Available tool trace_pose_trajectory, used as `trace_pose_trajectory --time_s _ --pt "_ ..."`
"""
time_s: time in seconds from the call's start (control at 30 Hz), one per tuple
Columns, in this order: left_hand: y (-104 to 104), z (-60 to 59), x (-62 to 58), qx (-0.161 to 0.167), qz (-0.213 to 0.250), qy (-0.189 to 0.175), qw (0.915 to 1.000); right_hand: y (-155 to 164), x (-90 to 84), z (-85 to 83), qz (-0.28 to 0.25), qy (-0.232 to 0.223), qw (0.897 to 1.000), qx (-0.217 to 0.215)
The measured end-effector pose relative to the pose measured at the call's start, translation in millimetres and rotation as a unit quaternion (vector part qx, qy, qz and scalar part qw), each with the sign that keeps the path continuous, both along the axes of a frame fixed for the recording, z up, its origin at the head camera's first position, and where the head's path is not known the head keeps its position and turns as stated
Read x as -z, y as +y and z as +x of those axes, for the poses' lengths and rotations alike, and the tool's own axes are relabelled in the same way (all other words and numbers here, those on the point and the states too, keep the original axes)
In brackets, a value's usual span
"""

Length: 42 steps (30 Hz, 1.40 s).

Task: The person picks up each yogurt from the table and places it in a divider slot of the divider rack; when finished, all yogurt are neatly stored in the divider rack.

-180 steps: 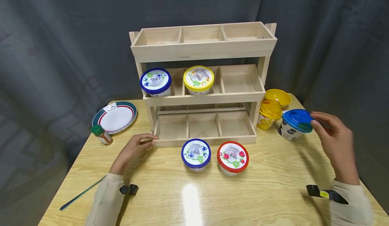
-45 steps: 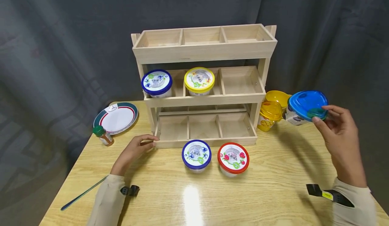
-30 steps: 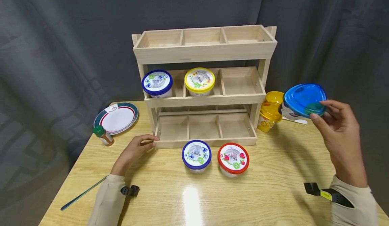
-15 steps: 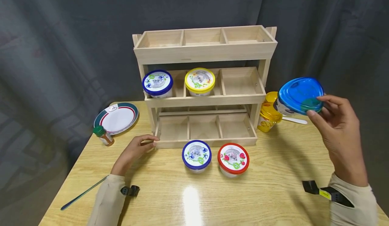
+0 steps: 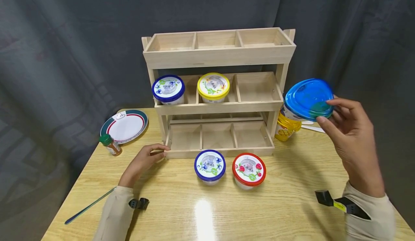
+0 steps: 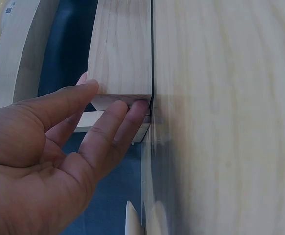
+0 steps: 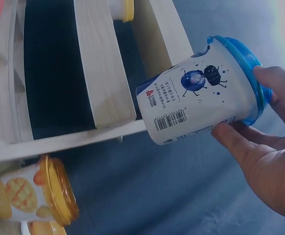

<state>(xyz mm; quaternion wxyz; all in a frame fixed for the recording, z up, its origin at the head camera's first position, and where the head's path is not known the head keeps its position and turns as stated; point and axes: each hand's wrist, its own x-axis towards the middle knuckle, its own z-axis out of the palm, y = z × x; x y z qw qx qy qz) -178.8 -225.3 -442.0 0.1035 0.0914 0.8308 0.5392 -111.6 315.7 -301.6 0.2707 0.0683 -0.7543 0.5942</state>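
Observation:
My right hand (image 5: 351, 136) pinches the blue lid of a tilted cup (image 5: 308, 98), held in the air right of the wooden shelf (image 5: 217, 107). In the right wrist view the cup (image 7: 196, 93) is white, printed with blueberry figures and a barcode. Its base points at the shelf's right end. My left hand (image 5: 146, 161) rests its fingertips on the lower left corner of the shelf, at the end of the bottom tray (image 6: 122, 54). Blue-lidded (image 5: 168, 88) and yellow-lidded (image 5: 213, 86) tubs stand in the left and middle compartments of the middle tier.
Another blue-lidded tub (image 5: 210, 166) and a red-lidded tub (image 5: 249, 169) stand before the shelf. A yellow-lidded cup (image 5: 285, 128) and a white utensil (image 5: 312, 128) lie to its right. At left are a plate (image 5: 126, 125), a green-capped jar (image 5: 111, 145) and a thin stick (image 5: 89, 206).
My right hand has lifted the blue-lidded cup off the table, tilted it and moved it left toward the shelf. My left hand stays at the shelf's corner.

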Motion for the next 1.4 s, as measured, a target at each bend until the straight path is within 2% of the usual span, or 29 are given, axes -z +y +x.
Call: trace_pose_trajectory --time_s 0.1,0.33,0.67,0.87,1.13,1.4 --pt "0 -0.4 -0.1 0.000 0.002 0.000 1.0000 -6 -2.3 -2.0 0.020 -0.002 1.000 0.003" --pt "-1 0.0 -1.4 0.004 0.008 -0.004 1.0000 -19 -7.2 -11.5 0.001 0.013 0.999 -0.030" --pt "-1 -1.9 -1.7 0.008 0.012 -0.002 0.9999 -36 -14.1 -21.5 -0.001 0.028 0.997 -0.069" --pt "-1 -0.7 -0.4 0.008 0.011 -0.004 0.9999 -44 -15.9 -28.8 0.006 0.028 0.997 -0.075" --pt "-1 0.4 -0.4 0.004 0.008 -0.003 1.0000 -53 -15.9 -40.7 -0.017 0.030 0.995 -0.092" --pt "-1 0.1 -0.8 0.005 0.003 0.000 1.0000 -57 -11.5 -53.4 -0.020 0.041 0.995 -0.085"
